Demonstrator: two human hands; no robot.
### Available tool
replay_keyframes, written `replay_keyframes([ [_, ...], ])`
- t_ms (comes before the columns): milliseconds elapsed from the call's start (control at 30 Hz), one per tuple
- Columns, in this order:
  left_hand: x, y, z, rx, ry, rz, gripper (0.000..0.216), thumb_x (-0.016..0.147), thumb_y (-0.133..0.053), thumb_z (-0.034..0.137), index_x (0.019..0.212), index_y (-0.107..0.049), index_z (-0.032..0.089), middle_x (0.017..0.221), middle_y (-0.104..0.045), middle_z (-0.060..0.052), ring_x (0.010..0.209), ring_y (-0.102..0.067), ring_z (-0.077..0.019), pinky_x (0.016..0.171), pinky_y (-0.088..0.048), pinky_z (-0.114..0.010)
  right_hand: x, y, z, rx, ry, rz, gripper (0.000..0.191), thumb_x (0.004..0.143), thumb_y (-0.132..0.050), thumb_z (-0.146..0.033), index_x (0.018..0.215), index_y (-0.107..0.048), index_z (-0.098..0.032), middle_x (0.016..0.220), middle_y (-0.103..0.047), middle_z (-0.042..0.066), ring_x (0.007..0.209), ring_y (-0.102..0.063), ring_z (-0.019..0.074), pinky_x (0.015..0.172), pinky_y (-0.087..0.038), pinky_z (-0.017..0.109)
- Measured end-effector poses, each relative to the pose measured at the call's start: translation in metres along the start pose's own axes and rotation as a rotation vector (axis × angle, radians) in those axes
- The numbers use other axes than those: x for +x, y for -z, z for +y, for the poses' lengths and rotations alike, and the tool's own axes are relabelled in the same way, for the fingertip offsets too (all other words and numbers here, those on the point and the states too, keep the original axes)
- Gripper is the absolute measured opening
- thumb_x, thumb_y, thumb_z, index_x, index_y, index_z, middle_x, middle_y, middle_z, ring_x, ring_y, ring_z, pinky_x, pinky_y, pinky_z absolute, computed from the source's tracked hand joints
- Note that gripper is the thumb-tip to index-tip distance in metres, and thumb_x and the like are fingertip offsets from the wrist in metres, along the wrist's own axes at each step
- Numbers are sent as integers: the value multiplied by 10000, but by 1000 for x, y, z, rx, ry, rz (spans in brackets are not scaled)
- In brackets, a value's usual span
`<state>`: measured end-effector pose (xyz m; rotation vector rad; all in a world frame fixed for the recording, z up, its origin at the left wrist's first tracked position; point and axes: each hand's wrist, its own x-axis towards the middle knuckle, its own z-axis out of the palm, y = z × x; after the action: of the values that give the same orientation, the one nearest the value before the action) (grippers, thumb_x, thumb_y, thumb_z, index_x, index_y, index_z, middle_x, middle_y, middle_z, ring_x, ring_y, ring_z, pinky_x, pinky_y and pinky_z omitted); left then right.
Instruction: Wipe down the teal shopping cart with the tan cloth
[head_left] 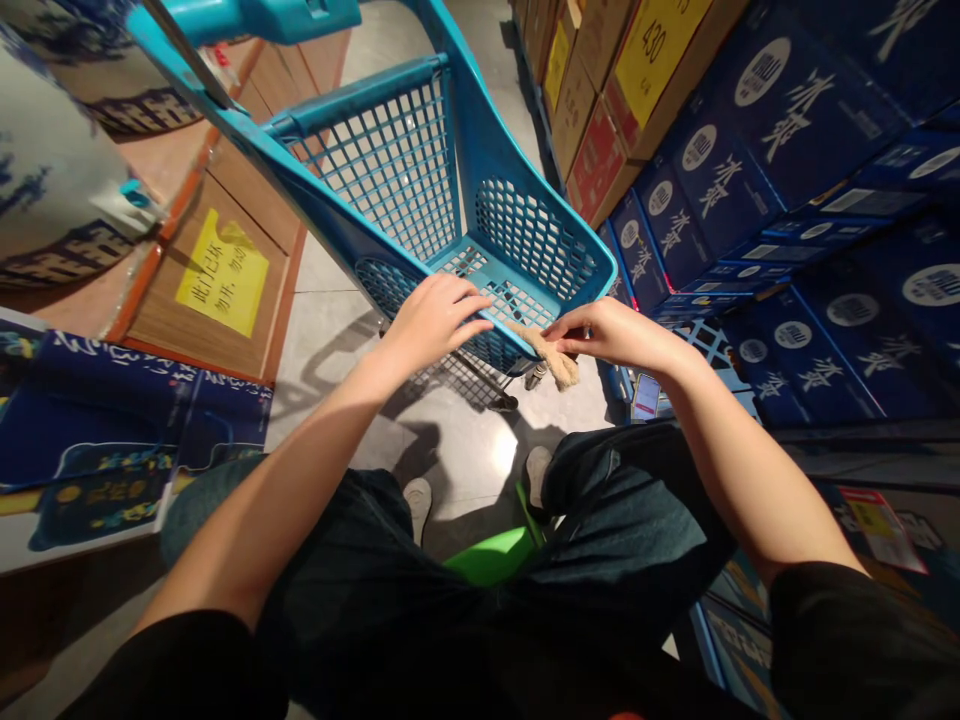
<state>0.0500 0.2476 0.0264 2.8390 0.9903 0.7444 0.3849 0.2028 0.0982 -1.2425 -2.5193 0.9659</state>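
Note:
A blue plastic shopping trolley (420,170) stands tipped in front of me, its mesh basket facing me. My left hand (435,318) rests on the basket's near rim with the fingers curled over the edge. A frayed tan rope (551,360) hangs from that rim. My right hand (607,332) pinches the rope's upper end between thumb and fingers. I sit on a green stool (495,555), knees apart, both forearms stretched forward.
Stacked blue cartons (787,200) with white lettering fill the right side, brown cartons (592,150) behind them. A wooden display with a yellow label (222,272) and large ceramic jars (52,190) stands left. A phone (646,395) lies low on the right. Grey tiled floor runs between.

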Motion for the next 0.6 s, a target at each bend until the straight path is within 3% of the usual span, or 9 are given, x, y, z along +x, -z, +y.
replay_keyframes([
  [133, -14, 14, -36, 51, 203, 128, 217, 1156, -693, 393, 1321, -830, 364, 1423, -810, -66, 1442, -686, -336, 1410, -407, -683, -6, 11, 9, -3, -2, -2, 167, 1068, -814, -331, 1084, -940, -223, 1212, -936, 92, 1041, -894, 285, 911, -657, 326],
  [233, -21, 20, -52, 62, 244, 182, 197, 1130, -718, 399, 1283, -835, 439, 1343, -818, -50, 1422, -687, -359, 1409, -389, -715, -7, 8, 10, -6, -19, 24, 192, 1067, -811, -368, 1073, -940, -225, 1109, -941, 81, 964, -881, 272, 838, -624, 310],
  [467, -21, 18, -48, 79, 263, 202, 166, 1119, -725, 486, 1177, -870, 427, 1155, -801, -76, 1312, -686, -390, 1343, -427, -726, -1, -11, 1, 22, -31, 121, 258, 1092, -751, -375, 1131, -924, -188, 1072, -927, 114, 936, -856, 268, 816, -562, 312],
  [600, -22, 23, -47, 93, 257, 185, 187, 1135, -709, 506, 1179, -869, 421, 1148, -807, -71, 1305, -686, -375, 1340, -424, -714, -4, -5, 5, 56, -26, 38, 315, 1019, -841, -459, 1154, -900, -181, 994, -900, 89, 850, -805, 246, 767, -540, 304],
])
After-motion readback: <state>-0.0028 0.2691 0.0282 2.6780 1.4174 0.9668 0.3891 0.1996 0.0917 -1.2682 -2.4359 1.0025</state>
